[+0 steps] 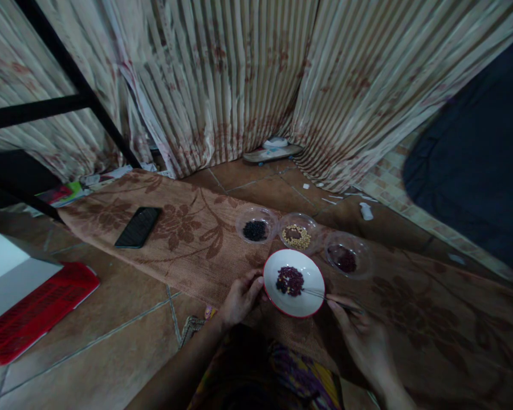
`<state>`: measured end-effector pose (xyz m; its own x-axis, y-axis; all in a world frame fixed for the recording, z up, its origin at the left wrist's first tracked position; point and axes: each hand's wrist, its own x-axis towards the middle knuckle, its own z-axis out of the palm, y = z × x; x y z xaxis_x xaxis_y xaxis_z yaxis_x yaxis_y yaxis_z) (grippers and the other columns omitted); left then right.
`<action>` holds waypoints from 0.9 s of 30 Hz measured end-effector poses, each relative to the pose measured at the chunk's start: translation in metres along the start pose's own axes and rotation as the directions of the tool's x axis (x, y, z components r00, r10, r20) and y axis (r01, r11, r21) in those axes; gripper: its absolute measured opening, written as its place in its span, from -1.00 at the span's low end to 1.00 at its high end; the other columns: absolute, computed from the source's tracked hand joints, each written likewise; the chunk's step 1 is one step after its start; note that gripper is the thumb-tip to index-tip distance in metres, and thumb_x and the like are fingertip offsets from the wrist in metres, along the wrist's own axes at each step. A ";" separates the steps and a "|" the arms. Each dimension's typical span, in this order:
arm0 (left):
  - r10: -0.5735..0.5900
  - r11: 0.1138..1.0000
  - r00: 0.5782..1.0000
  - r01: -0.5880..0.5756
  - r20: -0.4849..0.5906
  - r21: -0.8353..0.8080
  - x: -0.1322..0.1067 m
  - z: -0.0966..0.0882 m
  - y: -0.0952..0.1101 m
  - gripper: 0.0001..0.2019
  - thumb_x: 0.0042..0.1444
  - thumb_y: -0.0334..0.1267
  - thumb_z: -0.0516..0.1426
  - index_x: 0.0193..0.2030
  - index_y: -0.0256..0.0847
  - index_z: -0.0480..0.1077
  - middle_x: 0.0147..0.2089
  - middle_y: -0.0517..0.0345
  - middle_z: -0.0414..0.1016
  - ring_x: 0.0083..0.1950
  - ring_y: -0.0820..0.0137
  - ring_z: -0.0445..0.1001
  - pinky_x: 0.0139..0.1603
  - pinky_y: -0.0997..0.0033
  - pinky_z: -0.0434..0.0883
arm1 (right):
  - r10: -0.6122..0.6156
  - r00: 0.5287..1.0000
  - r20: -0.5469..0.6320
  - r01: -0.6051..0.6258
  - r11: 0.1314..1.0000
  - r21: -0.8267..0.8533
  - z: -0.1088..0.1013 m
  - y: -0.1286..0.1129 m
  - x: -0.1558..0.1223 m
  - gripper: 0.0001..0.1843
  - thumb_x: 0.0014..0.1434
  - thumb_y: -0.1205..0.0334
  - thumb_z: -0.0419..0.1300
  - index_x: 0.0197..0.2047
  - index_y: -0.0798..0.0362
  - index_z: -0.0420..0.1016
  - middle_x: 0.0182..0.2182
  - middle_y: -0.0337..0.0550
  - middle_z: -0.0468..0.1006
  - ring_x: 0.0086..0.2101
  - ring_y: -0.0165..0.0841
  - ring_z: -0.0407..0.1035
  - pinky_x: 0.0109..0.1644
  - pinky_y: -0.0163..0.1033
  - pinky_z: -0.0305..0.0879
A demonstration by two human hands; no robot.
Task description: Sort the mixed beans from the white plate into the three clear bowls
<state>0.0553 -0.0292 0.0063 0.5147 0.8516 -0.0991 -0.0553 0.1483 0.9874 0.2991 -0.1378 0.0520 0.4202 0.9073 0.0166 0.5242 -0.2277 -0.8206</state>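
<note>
My left hand (pixel 242 296) grips the left rim of a white bowl (pixel 277 263) with a red edge, thumb on the rim. Dark red beans (pixel 294 279) lie in the bowl, with some black and a few yellow ones among them. In my right hand (pixel 361 336) is a small wire whisk (pixel 314 292), its thin wires reaching into the bowl beside the beans. Just beyond stand three clear plastic bowls: one with black beans (pixel 255 230), one with yellowish beans (pixel 299 241) around its bottom, and one with dark red beans (pixel 347 261).
A brown floral cloth (pixel 188 267) covers the long narrow surface. A black phone (pixel 138 227) lies on it to the left. Red and white packaging (pixel 43 304) is on the tiled floor at left. A skateboard (pixel 272 154) lies by the striped curtains (pixel 222 85).
</note>
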 end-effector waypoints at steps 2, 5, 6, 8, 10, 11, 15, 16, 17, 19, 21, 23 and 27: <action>-0.009 1.000 1.000 0.009 -0.001 0.000 0.000 0.000 -0.002 -0.56 0.29 0.01 0.04 0.12 -0.27 0.38 -0.35 0.14 0.46 -0.37 0.44 0.40 -0.32 0.48 0.38 | 0.028 1.000 0.001 -0.028 1.000 0.011 0.000 -0.001 0.000 -0.61 0.15 -0.11 0.20 -0.18 0.00 0.62 -0.15 -0.05 0.64 -0.10 -0.16 0.50 -0.05 -0.15 0.42; -0.017 1.000 1.000 0.017 -0.007 -0.013 0.001 0.000 -0.003 -0.56 0.28 0.02 0.05 0.10 -0.27 0.39 -0.31 0.11 0.48 -0.36 0.44 0.41 -0.30 0.47 0.39 | 0.035 0.999 0.018 -0.036 0.999 0.031 -0.001 -0.004 0.001 -0.61 0.14 -0.11 0.21 -0.19 0.01 0.63 -0.18 -0.06 0.64 -0.13 -0.19 0.51 -0.09 -0.20 0.42; -0.019 1.000 1.000 0.019 -0.009 -0.018 0.001 0.000 -0.003 -0.56 0.28 0.03 0.05 0.10 -0.27 0.39 -0.30 0.11 0.49 -0.36 0.44 0.42 -0.30 0.47 0.39 | 0.030 0.999 0.026 -0.031 0.999 0.034 -0.001 -0.005 0.001 -0.61 0.14 -0.11 0.22 -0.19 0.02 0.63 -0.20 -0.07 0.64 -0.16 -0.21 0.52 -0.10 -0.21 0.42; -0.025 0.999 1.000 0.024 -0.007 -0.025 0.002 0.001 -0.002 -0.56 0.27 0.03 0.06 0.09 -0.27 0.40 -0.28 0.10 0.49 -0.36 0.45 0.42 -0.33 0.49 0.38 | 0.019 0.999 0.035 -0.020 0.999 0.028 -0.002 -0.007 0.002 -0.62 0.14 -0.11 0.22 -0.18 0.01 0.63 -0.20 -0.08 0.63 -0.18 -0.23 0.52 -0.14 -0.25 0.42; -0.030 0.999 1.000 0.030 -0.004 -0.025 0.001 0.002 -0.001 -0.56 0.27 0.04 0.06 0.09 -0.27 0.40 -0.28 0.10 0.49 -0.37 0.45 0.41 -0.35 0.50 0.37 | 0.004 0.999 0.038 -0.004 1.000 0.008 -0.004 -0.009 0.004 -0.63 0.14 -0.10 0.23 -0.18 0.00 0.63 -0.18 -0.09 0.62 -0.16 -0.24 0.51 -0.18 -0.28 0.42; -0.032 0.999 0.999 0.032 -0.006 -0.026 0.001 0.002 -0.001 -0.56 0.27 0.04 0.06 0.09 -0.27 0.40 -0.28 0.11 0.49 -0.37 0.46 0.41 -0.35 0.50 0.37 | -0.006 0.999 0.038 0.006 1.000 0.001 -0.004 -0.009 0.005 -0.64 0.14 -0.09 0.23 -0.18 0.00 0.63 -0.17 -0.09 0.61 -0.15 -0.24 0.51 -0.19 -0.29 0.42; -0.025 1.000 0.999 0.025 -0.020 -0.019 0.000 0.002 0.000 -0.56 0.27 0.03 0.06 0.09 -0.26 0.40 -0.30 0.12 0.49 -0.37 0.45 0.41 -0.34 0.50 0.38 | -0.027 0.999 0.041 0.026 1.000 0.004 -0.004 -0.008 0.007 -0.64 0.14 -0.09 0.22 -0.19 0.01 0.63 -0.19 -0.09 0.61 -0.17 -0.25 0.52 -0.18 -0.29 0.43; -0.020 1.000 1.000 0.019 -0.020 -0.014 0.001 0.002 0.001 -0.57 0.27 0.03 0.06 0.09 -0.27 0.40 -0.30 0.12 0.49 -0.37 0.45 0.41 -0.34 0.50 0.38 | -0.021 0.999 0.041 0.021 1.000 0.004 -0.004 -0.008 0.007 -0.63 0.14 -0.10 0.22 -0.20 0.01 0.63 -0.19 -0.08 0.62 -0.18 -0.25 0.52 -0.18 -0.29 0.43; -0.013 1.000 1.000 0.013 -0.019 -0.012 0.001 0.002 0.001 -0.57 0.27 0.03 0.06 0.08 -0.27 0.40 -0.31 0.13 0.49 -0.37 0.45 0.41 -0.34 0.50 0.38 | -0.014 0.999 0.042 0.014 1.000 0.000 -0.004 -0.007 0.007 -0.63 0.14 -0.10 0.22 -0.21 0.01 0.63 -0.19 -0.09 0.62 -0.18 -0.25 0.52 -0.17 -0.29 0.43; -0.004 1.000 1.000 0.004 -0.018 -0.013 0.001 0.002 0.002 -0.58 0.27 0.02 0.07 0.07 -0.28 0.41 -0.33 0.14 0.48 -0.38 0.46 0.41 -0.34 0.50 0.38 | -0.003 0.999 0.041 0.003 1.000 -0.012 -0.003 -0.006 0.007 -0.62 0.14 -0.12 0.21 -0.22 0.00 0.63 -0.19 -0.09 0.63 -0.18 -0.25 0.53 -0.15 -0.28 0.42; -0.003 1.000 1.000 0.003 -0.015 -0.021 0.001 0.002 0.003 -0.58 0.27 0.02 0.07 0.06 -0.29 0.41 -0.34 0.15 0.47 -0.39 0.47 0.41 -0.34 0.50 0.38 | 0.013 0.999 0.041 -0.012 1.000 -0.026 -0.003 -0.005 0.007 -0.60 0.14 -0.14 0.20 -0.21 0.01 0.63 -0.18 -0.08 0.64 -0.18 -0.24 0.53 -0.14 -0.26 0.42; -0.007 1.000 1.000 0.006 -0.016 -0.020 0.001 0.002 0.003 -0.58 0.27 0.02 0.07 0.05 -0.28 0.41 -0.33 0.15 0.47 -0.39 0.47 0.41 -0.35 0.51 0.38 | 0.036 0.999 0.036 -0.035 0.999 -0.031 -0.003 -0.002 0.006 -0.57 0.14 -0.15 0.19 -0.19 0.02 0.62 -0.18 -0.06 0.64 -0.17 -0.21 0.53 -0.14 -0.24 0.42; -0.014 1.000 1.000 0.014 -0.021 0.001 0.001 0.001 0.002 -0.57 0.27 0.02 0.06 0.07 -0.28 0.40 -0.34 0.15 0.47 -0.39 0.47 0.41 -0.36 0.52 0.36 | 0.060 0.998 0.009 -0.059 0.998 -0.025 -0.003 0.001 0.004 -0.56 0.13 -0.17 0.19 -0.20 0.03 0.62 -0.16 -0.02 0.64 -0.16 -0.18 0.53 -0.12 -0.22 0.43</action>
<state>0.0568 -0.0289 0.0081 0.4976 0.8596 -0.1157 -0.0468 0.1598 0.9860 0.3034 -0.1352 0.0530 0.4443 0.8951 -0.0371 0.5166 -0.2898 -0.8057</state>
